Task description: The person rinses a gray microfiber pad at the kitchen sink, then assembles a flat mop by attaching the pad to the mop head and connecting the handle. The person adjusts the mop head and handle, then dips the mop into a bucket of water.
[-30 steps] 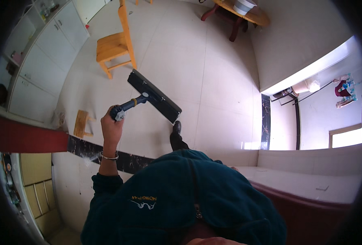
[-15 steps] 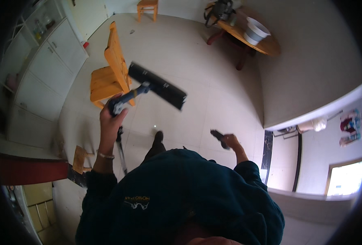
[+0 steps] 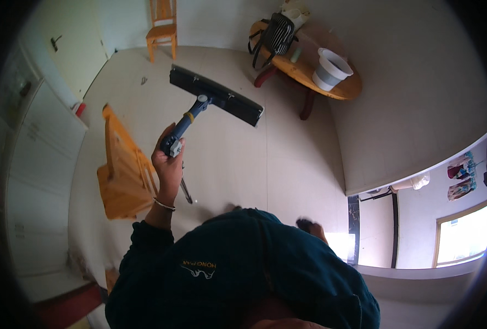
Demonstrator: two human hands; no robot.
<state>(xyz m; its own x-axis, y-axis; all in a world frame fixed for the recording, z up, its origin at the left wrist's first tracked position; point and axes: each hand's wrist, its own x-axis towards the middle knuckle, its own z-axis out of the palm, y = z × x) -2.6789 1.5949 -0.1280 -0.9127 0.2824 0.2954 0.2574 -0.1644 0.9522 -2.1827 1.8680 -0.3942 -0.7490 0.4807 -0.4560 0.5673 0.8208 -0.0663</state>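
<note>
- The mop (image 3: 184, 126) is in the left hand (image 3: 168, 159), raised in front of our body, and the floor (image 3: 238, 156) lies below it.
- The left hand is closed around the lower part of the handle, with a grey piece near the thumb.
- The right hand (image 3: 317, 231) seems to be closed on a dark thing (image 3: 304, 224); the jacket (image 3: 243, 263) partly hides it, so we cannot tell how tightly.
- We judge the mop rather light, but its wide black head (image 3: 217, 94) will make it front-heavy. The head looks stiff; the joint (image 3: 201, 99) may swing. The smooth handle could slip if wet.
- We should take hold firmly below the yellow band (image 3: 189, 117).
- We count one mop, two wooden chairs (image 3: 125, 181) (image 3: 162, 33), one bench (image 3: 303, 72), one bucket (image 3: 332, 70) and one black bag (image 3: 277, 34).
</note>
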